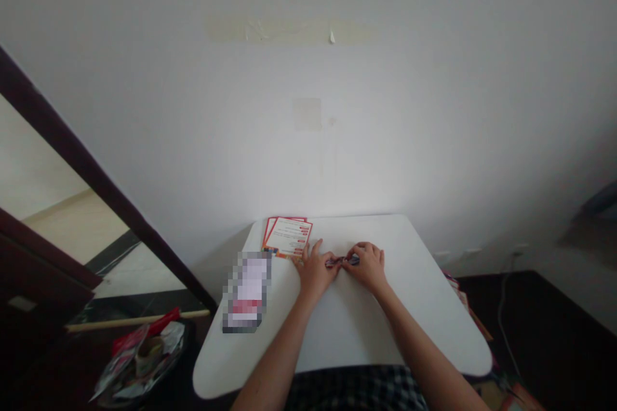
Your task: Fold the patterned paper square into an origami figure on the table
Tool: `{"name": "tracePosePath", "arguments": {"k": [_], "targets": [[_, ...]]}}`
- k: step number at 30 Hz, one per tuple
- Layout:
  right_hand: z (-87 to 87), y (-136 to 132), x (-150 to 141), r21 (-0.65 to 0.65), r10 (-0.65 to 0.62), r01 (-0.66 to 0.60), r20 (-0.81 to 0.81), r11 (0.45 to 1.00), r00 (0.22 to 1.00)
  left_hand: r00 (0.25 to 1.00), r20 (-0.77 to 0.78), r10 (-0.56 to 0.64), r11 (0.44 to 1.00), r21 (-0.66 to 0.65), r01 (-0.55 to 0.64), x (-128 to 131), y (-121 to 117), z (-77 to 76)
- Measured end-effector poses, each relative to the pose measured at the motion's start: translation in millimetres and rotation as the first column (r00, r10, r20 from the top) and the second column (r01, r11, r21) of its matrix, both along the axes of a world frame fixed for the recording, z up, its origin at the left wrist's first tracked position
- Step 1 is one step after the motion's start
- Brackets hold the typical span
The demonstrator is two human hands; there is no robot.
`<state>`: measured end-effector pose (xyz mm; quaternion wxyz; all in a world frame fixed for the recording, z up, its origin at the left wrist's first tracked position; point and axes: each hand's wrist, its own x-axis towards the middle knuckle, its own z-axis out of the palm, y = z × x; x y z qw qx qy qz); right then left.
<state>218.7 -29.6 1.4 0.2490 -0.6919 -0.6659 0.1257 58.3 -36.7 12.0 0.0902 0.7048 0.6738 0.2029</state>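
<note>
On the white worktop [409, 295], the left hand [315, 273] and right hand [367, 266] held a small red-and-blue object [342, 261] in a narrow pinching grip, just beside the printed cards [288, 237].

Item: small twisted strip [342, 261], too small to make out further
Colours: red, white and dark blue, there they are
Pose: lying sideways, pinched between left hand [315, 271] and right hand [367, 266]

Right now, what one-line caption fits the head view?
Left hand and right hand pinch a small multicoloured object on a white table, beside red-edged printed cards.
</note>
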Motion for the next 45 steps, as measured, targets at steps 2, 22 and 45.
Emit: {"name": "tracePosePath", "arguments": {"k": [2,22,45], "targets": [[0.5,0.1,-0.1,0.002,-0.001,0.001,-0.003,1.000,1.000,1.000,-0.012,-0.002,1.000,0.020,0.002,-0.2,-0.4,-0.5],[0.3,3.1,3.7,-0.027,-0.002,0.001,-0.008,1.000,1.000,1.000,-0.004,-0.009,1.000,-0.002,0.009,-3.6,1.0,2.6],[0.4,6.1,7.8,-0.033,0.016,-0.015,0.014,0.999,1.000,1.000,-0.008,-0.022,1.000,-0.005,0.022,-6.7,0.3,3.3]]}}
